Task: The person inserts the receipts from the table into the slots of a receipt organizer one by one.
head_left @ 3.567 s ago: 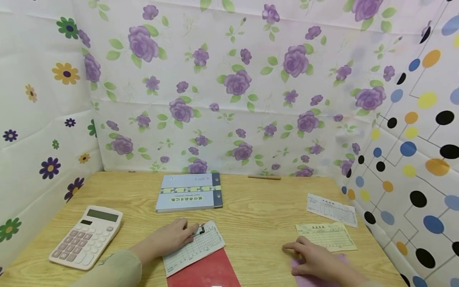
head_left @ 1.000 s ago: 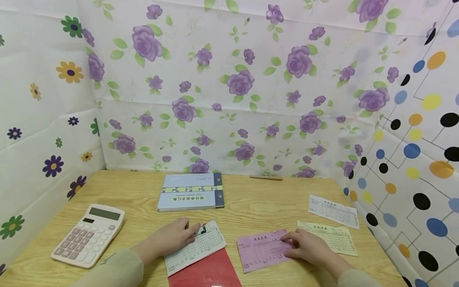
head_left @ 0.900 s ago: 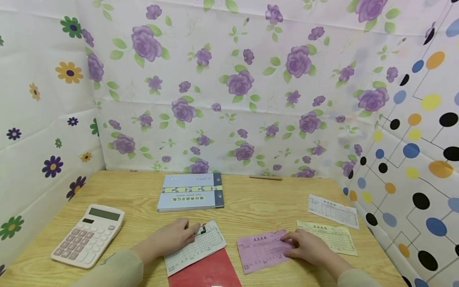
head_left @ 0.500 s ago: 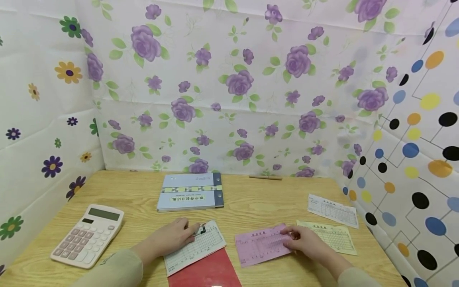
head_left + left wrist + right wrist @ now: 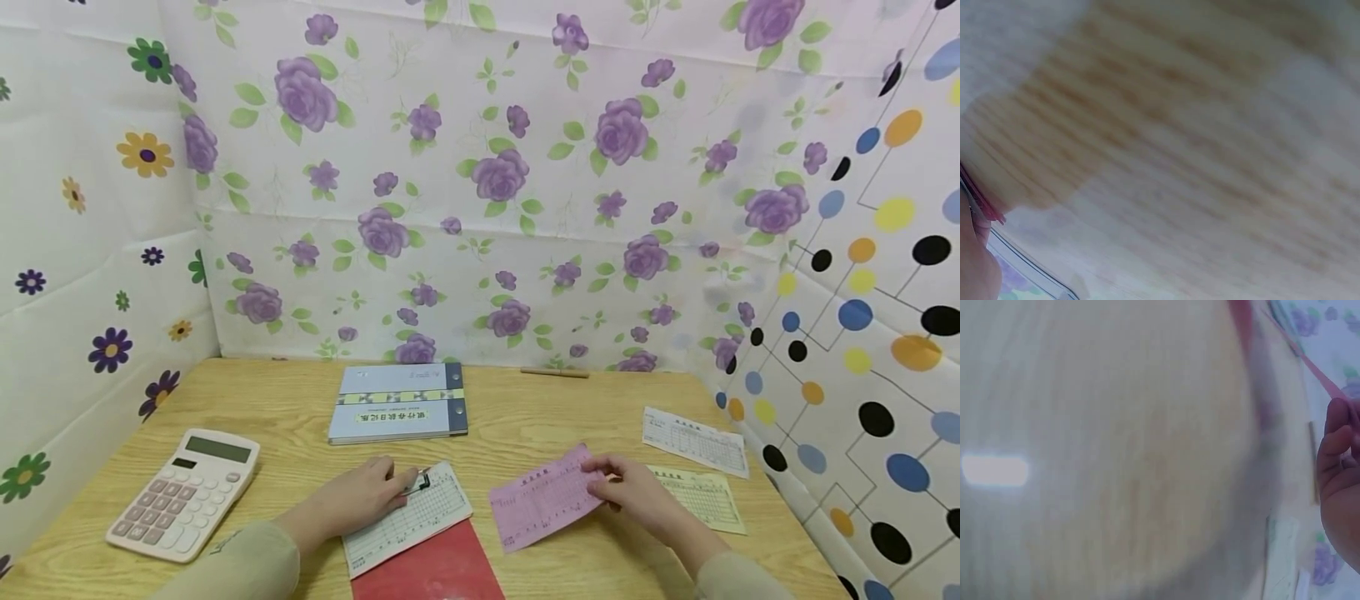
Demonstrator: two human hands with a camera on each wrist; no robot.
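Note:
My left hand [image 5: 371,495] pinches a binder clip [image 5: 424,481] at the top of a stack, its thumb and fingers covering part of the clip. The stack is a white printed form [image 5: 417,517] lying over a red folder or sheet [image 5: 435,567]. In the left wrist view, fingers [image 5: 975,262] show at the left edge by a thin red edge [image 5: 984,203]. My right hand [image 5: 637,495] pinches a pink-purple printed form [image 5: 540,502] by its right edge, that edge raised and tilted. From the right wrist the form [image 5: 1319,374] appears nearly edge-on.
A white calculator [image 5: 183,496] lies left. Behind the left hand lies a blue account book [image 5: 397,421]; a brown pen [image 5: 555,372] lies along the table's back edge. A yellow form [image 5: 708,500] and a white form [image 5: 693,440] lie right. Patterned cloth surrounds the wooden table [image 5: 517,417].
The right hand first covered the pink form at the front right, then brought it left toward the stack. Its right edge has since risen and tilted up. The left hand stays at the clip.

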